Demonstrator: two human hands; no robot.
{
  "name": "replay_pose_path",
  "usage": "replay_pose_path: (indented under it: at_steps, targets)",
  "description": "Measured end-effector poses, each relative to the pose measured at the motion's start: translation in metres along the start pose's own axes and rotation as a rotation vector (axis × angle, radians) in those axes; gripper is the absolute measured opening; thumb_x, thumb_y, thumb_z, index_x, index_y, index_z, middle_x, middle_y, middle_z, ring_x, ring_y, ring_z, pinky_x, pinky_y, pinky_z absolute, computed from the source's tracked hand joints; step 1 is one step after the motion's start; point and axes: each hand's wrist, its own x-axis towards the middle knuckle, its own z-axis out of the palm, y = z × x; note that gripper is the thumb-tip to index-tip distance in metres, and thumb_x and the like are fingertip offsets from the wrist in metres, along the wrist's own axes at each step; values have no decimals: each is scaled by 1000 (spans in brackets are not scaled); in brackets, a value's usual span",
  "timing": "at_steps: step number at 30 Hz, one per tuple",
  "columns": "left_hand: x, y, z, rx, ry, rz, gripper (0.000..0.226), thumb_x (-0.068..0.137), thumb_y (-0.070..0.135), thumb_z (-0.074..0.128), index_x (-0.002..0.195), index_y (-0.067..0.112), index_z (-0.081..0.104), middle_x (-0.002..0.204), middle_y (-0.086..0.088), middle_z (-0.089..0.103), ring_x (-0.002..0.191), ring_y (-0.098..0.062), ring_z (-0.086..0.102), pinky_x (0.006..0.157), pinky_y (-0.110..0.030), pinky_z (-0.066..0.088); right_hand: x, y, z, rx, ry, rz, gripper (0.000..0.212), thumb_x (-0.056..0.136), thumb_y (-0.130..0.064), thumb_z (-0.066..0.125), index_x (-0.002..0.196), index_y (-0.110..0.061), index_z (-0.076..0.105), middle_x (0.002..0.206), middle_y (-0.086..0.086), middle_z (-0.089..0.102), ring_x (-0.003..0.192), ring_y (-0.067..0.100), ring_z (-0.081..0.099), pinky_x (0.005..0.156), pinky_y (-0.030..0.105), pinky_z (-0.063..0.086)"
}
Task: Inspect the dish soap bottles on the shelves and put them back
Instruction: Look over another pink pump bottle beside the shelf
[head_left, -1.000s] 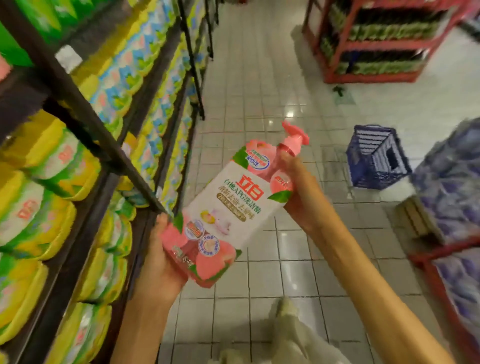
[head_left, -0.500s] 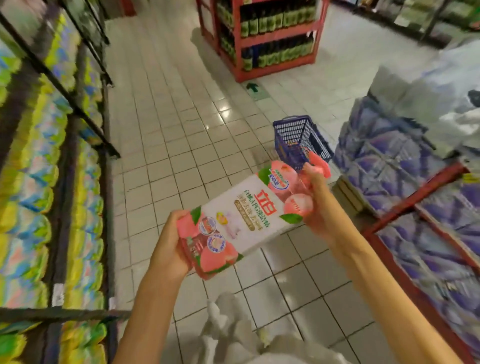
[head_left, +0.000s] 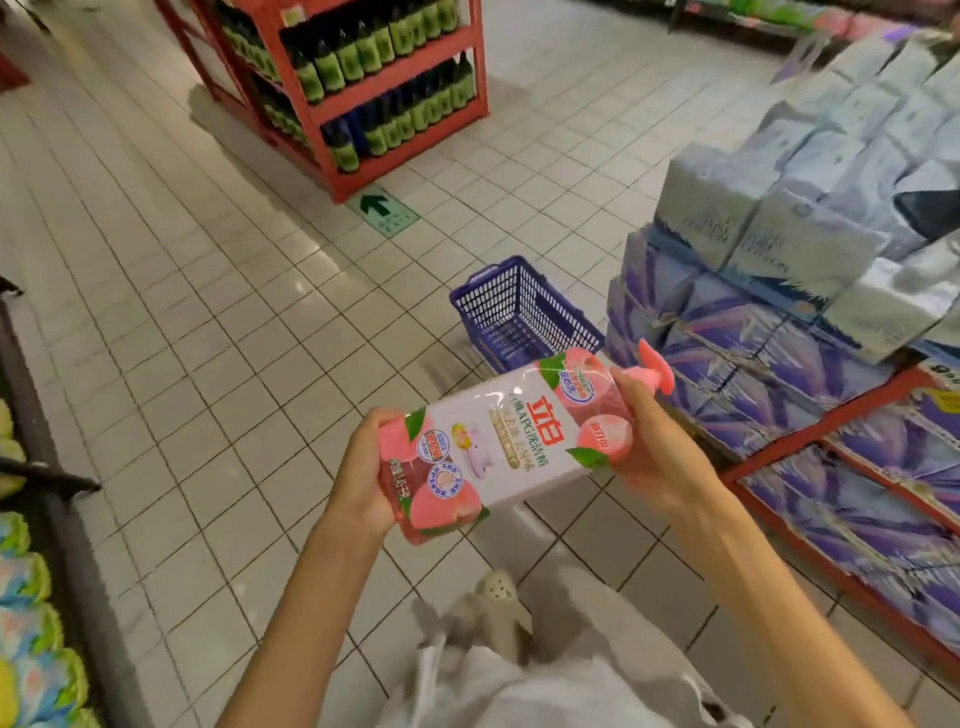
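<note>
Tiled aisle floor (head_left: 208, 312) under pink soap bottle (head_left: 498, 441), left hand (head_left: 358, 483) gripping base, right hand (head_left: 649, 441) gripping neck.

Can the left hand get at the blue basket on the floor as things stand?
Probably not right away. The left hand grips the base of the pink dish soap bottle, and the blue basket sits beyond the bottle on the floor, apart from both hands.

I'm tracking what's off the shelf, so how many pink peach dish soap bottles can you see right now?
1: the pink dish soap bottle, held sideways between the left hand and right hand. Others may sit out of view.
</note>
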Motion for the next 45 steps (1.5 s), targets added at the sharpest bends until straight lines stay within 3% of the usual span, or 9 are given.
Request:
replay_pose_path:
  at_steps: [7, 15, 20, 24, 30, 37, 39, 42, 45]
  targets:
    - [149, 98, 72, 146, -74, -130, 18, 85, 27, 50, 70, 18, 46, 82, -11, 56, 79, -27, 56, 82, -45, 50, 141, -62, -7, 231, 217, -32, 31, 96, -25, 53, 86, -48, 72, 92, 4, 77, 82, 22, 75, 55, 35, 59]
    - [342, 176, 135, 162, -46, -233, 37, 88, 23, 45, 50, 20, 46, 46, -1, 55, 41, -14, 55, 50, -24, 50, 333, -125, -24, 210, 343, 54, 24, 97, -27, 53, 108, -45, 63, 94, -2, 77, 82, 18, 75, 68, 42, 58]
    - [467, 212, 164, 227, -94, -351, 41, 85, 20, 43, 43, 21, 42, 42, 2, 47, 36, -11, 48, 43, -18, 45, 420, -134, -31, 254, 442, 211, 26, 80, -31, 62, 97, -16, 74, 101, 14, 75, 89, 25, 74, 78, 44, 56]
    - [582, 217, 183, 339, -134, -426, 39, 98, 35, 40, 71, 16, 61, 61, -8, 69, 51, -20, 66, 50, -27, 54, 506, -120, -54, 288, 595, 253, 22, 98, -23, 51, 110, -9, 62, 88, 11, 76, 73, 21, 74, 62, 36, 59]
    - [754, 164, 187, 642, -182, -460, 31, 100, 32, 45, 106, 6, 61, 109, -18, 66, 97, -33, 64, 93, -52, 50, 637, -55, -104, 499, 776, 274, 27, 102, -19, 46, 87, -9, 67, 69, 8, 75, 59, 19, 72, 44, 38, 57]
    - [958, 23, 156, 893, -223, -496, 51, 95, 43, 52, 135, 10, 50, 131, -19, 56, 103, -34, 64, 70, -43, 58, 769, 98, -211, 701, 880, 318, 20, 96, -19, 53, 91, -3, 63, 84, 14, 72, 74, 29, 69, 44, 44, 57]
    - [1008, -21, 147, 953, -228, -428, 46, 96, 46, 49, 123, 11, 60, 121, -19, 61, 85, -27, 65, 63, -37, 57, 801, 136, -242, 732, 862, 276, 17, 63, -15, 73, 75, -3, 72, 74, 14, 74, 61, 28, 72, 41, 44, 55]
    - [1068, -85, 134, 1063, -175, -330, 47, 102, 39, 36, 131, 7, 54, 132, -20, 54, 111, -29, 57, 85, -29, 49, 839, 183, -284, 732, 863, 219, 27, 31, -24, 73, 55, -10, 76, 66, 9, 74, 55, 22, 71, 39, 42, 55]
    - [1109, -137, 118, 1122, -187, -377, 45, 103, 32, 37, 130, -2, 51, 127, -22, 56, 102, -28, 60, 70, -29, 55, 870, 221, -323, 715, 914, 266, 43, 53, -12, 84, 94, -6, 74, 81, 12, 72, 72, 26, 72, 49, 41, 58]
